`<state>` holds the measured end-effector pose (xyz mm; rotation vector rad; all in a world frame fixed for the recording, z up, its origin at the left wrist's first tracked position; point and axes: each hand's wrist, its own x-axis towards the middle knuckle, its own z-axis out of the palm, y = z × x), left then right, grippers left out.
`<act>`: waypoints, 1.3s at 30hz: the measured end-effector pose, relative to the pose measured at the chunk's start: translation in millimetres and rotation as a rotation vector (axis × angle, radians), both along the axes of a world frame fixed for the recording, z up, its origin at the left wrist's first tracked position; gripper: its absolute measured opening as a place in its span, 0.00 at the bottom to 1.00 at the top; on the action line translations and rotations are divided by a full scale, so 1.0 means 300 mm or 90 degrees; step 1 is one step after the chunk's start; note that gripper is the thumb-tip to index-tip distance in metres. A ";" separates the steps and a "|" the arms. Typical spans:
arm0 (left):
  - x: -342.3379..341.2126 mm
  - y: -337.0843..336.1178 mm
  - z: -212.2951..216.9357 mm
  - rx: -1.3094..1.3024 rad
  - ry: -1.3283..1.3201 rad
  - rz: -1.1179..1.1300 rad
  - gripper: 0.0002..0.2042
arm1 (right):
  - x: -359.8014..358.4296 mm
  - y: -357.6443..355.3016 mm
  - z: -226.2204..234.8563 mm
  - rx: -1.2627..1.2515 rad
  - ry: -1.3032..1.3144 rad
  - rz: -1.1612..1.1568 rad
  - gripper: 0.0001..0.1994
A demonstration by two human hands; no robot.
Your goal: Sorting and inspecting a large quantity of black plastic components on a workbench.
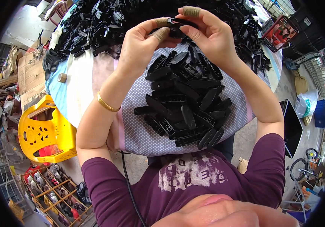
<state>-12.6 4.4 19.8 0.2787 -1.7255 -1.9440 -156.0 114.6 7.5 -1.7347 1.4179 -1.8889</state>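
Above the far part of the cloth, both hands are on a slim, curved black plastic clip [176, 28]. My left hand [138, 49] pinches its left end between a thumb and finger wrapped in tan tape. The thumb of my right hand [218, 42] presses at the right end, while a taped finger is raised above it. The fingers partly cover the clip. Below the hands lies a loose pile of similar black clips [187, 90], some smooth side up, others showing their slotted frames. The pile rests on a dotted grey cloth [138, 130].
A large heap of black pieces [81, 32] covers the table's far side. A small tan tape roll [62, 77] stands at the left; a phone [281, 33] is propped at the far right. A yellow plastic chair [62, 138] and shoe rack [56, 193] stand left of the table.
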 end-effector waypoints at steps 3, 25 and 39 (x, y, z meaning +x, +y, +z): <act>0.002 0.010 -0.019 -0.076 0.002 0.000 0.15 | -0.009 0.013 0.002 0.033 0.015 0.004 0.17; 0.006 0.046 -0.021 -0.233 0.009 0.157 0.15 | 0.016 0.014 0.002 0.012 0.128 -0.075 0.14; 0.016 0.014 -0.004 -0.210 0.129 0.057 0.10 | 0.006 0.038 0.035 0.157 0.303 -0.062 0.10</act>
